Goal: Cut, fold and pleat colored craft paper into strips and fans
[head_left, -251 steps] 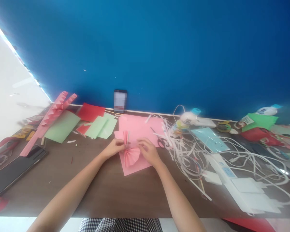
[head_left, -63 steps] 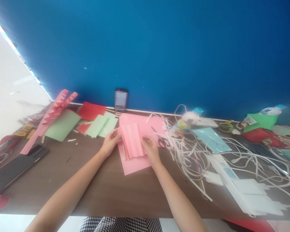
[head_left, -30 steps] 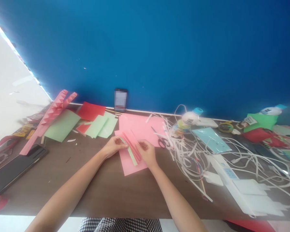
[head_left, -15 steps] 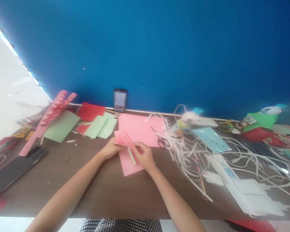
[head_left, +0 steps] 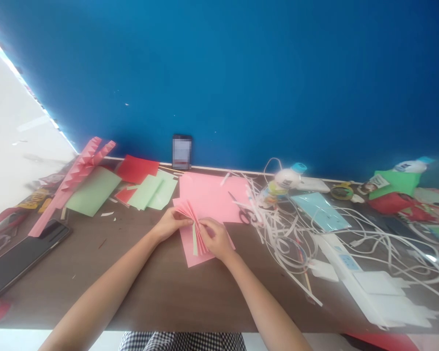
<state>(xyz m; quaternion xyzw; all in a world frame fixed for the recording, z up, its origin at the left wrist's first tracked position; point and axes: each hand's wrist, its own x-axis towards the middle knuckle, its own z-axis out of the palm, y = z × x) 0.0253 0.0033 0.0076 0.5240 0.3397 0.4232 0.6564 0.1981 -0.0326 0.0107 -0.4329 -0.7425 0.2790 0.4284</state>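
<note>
A pleated pink paper fan (head_left: 189, 210) is held between both hands, its folds spread at the top and bottom. My left hand (head_left: 169, 224) pinches its left side, thumb toward the middle. On the other side, my right hand (head_left: 215, 238) grips the folds with bent fingers. A narrow pale green strip (head_left: 195, 240) shows at the fan's lower left edge. Under the hands lies a pink paper sheet (head_left: 190, 256), and a larger pink sheet (head_left: 212, 192) is behind it. Scissors (head_left: 246, 214) rest on that larger sheet's right edge.
Green sheets (head_left: 155, 192), a red sheet (head_left: 138, 168) and a folded pink paper piece (head_left: 76, 175) lie left. A dark phone (head_left: 25, 258) is at the far left; another phone (head_left: 182, 152) leans on the wall. Right are paper strips, a glue bottle (head_left: 288, 178), cables and a power strip (head_left: 346, 273).
The fan has turned more upright in the hands, and its lower folds have spread apart. My right hand has shifted slightly; the pale green strip now points more straight down.
</note>
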